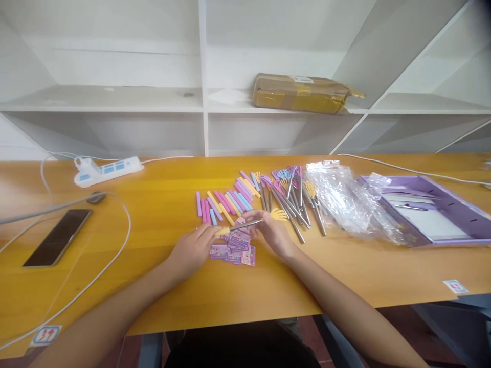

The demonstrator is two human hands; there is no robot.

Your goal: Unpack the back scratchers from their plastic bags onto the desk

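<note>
our left hand (193, 250) pinches the yellow sleeve (222, 231) on a metal rod (246, 225); our right hand (276, 235) curls at its tip, gripping or not we cannot tell. between them, over printed cards (232, 249), it looks light, stiff, slick; the sleeve seems our surest hold.

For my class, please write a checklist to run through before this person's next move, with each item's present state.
1. Left hand holds the yellow tube: ok.
2. Right hand firmly grips the metal rod: cannot tell.
3. Rod fully seated in the tube: cannot tell.
4. Cards neatly stacked: not ok, they overlap loosely.
5. Phone away from both hands: ok.
6. Loose tubes within reach: looks ok, just beyond the hands.
</note>
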